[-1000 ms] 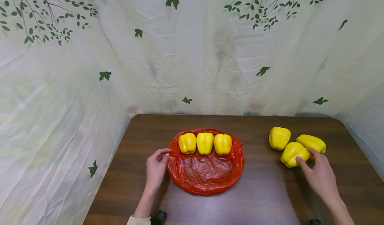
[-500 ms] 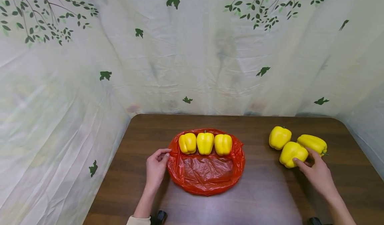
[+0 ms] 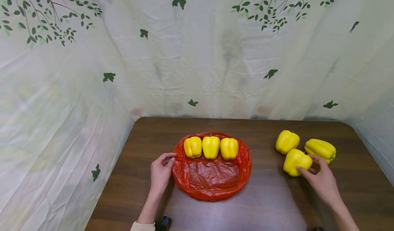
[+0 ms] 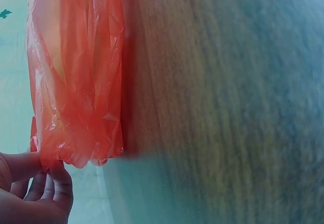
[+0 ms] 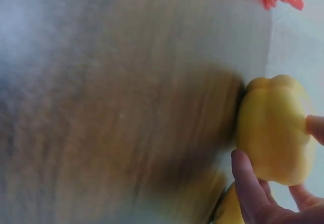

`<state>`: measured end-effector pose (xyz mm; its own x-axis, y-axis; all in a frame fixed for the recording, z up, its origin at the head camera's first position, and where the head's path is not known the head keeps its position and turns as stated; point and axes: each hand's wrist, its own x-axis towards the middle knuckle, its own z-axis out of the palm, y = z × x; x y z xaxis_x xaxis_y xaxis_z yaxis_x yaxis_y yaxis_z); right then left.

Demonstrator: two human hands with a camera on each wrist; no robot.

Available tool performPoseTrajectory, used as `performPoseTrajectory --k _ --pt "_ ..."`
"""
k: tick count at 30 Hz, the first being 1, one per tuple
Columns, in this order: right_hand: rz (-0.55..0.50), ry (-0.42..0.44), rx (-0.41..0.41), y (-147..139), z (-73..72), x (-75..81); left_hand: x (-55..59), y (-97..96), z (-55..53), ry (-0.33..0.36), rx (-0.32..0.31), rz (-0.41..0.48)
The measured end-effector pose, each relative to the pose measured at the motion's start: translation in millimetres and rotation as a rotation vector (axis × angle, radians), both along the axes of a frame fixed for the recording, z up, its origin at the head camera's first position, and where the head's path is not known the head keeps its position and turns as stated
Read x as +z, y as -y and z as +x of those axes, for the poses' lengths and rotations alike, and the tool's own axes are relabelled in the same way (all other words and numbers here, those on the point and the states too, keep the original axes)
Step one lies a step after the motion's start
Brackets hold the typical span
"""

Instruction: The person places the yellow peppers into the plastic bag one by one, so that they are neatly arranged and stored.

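A red plastic bag (image 3: 212, 190) lies on the table with its rim spread round. Three yellow bell peppers, the middle one (image 3: 210, 147) among them, stand in a row at its back. My left hand (image 3: 161, 171) pinches the bag's left rim; the left wrist view shows thumb and fingers on the red film (image 4: 81, 92). At the right, my right hand (image 3: 321, 181) grips another yellow bell pepper (image 3: 296, 162), thumb on the near side. In the right wrist view, the fingers spread around this pepper (image 5: 276, 133). Part of its right side is covered by the hand.
Two more yellow bell peppers lie close by: one upright (image 3: 287, 141) behind the held one, one on its side (image 3: 320, 149) to the right. The brown wooden table (image 3: 264, 196) ends at a leaf-print curtain (image 3: 209, 60).
My right hand has drawn the gripped bell pepper slightly left and toward me, away from the pepper lying on its side. The left hand and the bag have stayed in place.
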<state>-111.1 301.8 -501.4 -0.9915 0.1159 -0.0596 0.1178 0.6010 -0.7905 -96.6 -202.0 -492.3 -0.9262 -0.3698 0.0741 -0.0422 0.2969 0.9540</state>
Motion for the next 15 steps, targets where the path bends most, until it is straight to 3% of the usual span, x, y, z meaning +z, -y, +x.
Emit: performPoseTrajectory --k 15 --pt "0.019 -0.123 -0.055 15.1 6.7 2.1 -6.6 1.8 -1.6 -0.020 -0.002 0.007"
